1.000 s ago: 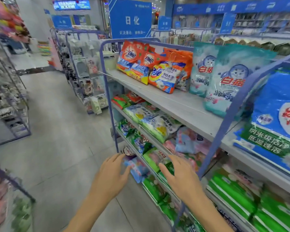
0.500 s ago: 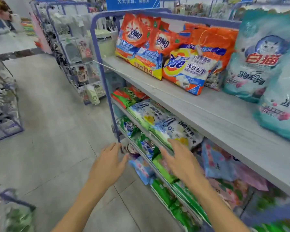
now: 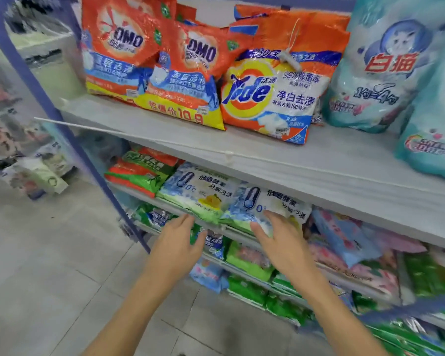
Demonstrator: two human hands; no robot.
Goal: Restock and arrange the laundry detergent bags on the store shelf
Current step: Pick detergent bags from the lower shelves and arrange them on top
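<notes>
Two white-and-blue detergent bags lie flat at the front of the second shelf, under the top shelf. The right hand is laid on the right bag, fingers straight and slightly spread, nothing pinched. The left hand is held just before the left bag, fingers extended; contact cannot be told. If the slack bags are pushed unevenly, one could be tipped over the edge onto the floor.
</notes>
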